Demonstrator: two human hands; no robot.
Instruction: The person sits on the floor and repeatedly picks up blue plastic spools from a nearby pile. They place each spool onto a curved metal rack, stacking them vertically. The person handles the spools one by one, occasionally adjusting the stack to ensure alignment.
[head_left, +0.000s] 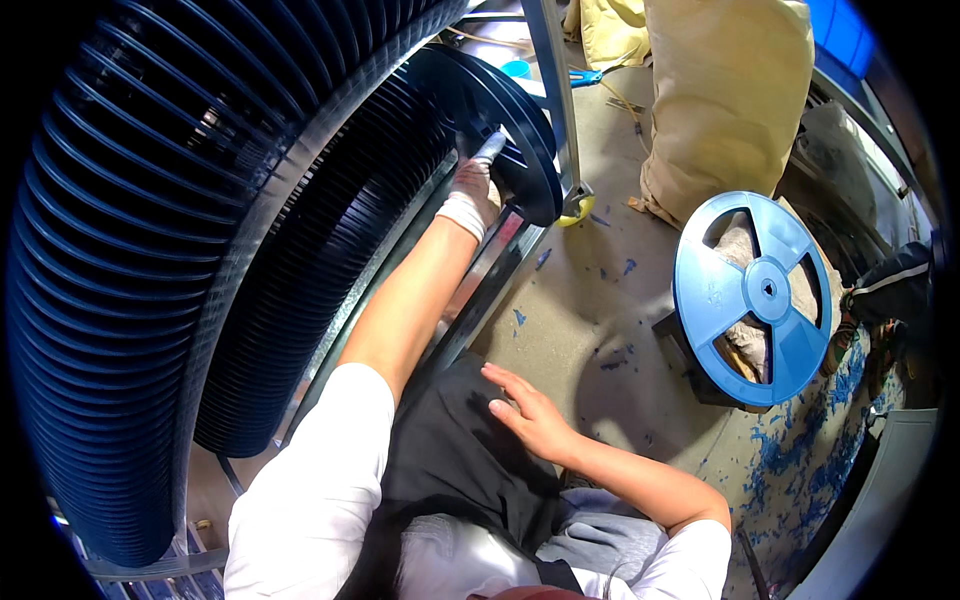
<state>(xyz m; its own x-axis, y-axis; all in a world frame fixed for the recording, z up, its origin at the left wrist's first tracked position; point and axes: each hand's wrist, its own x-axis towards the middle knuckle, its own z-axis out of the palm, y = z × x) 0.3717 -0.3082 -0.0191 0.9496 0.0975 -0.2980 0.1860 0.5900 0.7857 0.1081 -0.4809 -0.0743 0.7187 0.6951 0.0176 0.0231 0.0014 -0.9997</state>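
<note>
My left hand (476, 186), in a white glove, reaches forward into a long row of dark blue reels (330, 230) stacked on edge in a metal rack. Its fingers grip the rim of the end reel (505, 120) at the far end of the row. My right hand (528, 410) lies flat and open on my black-clothed knee (460, 450), holding nothing. A second, larger row of dark reels (130, 250) fills the left of the view.
A light blue spoked reel (752, 295) stands on a dark box at the right. Behind it rise large tan sacks (720, 90). Blue plastic flakes litter the concrete floor (590, 300). A metal rack rail (490, 290) runs beside my left forearm.
</note>
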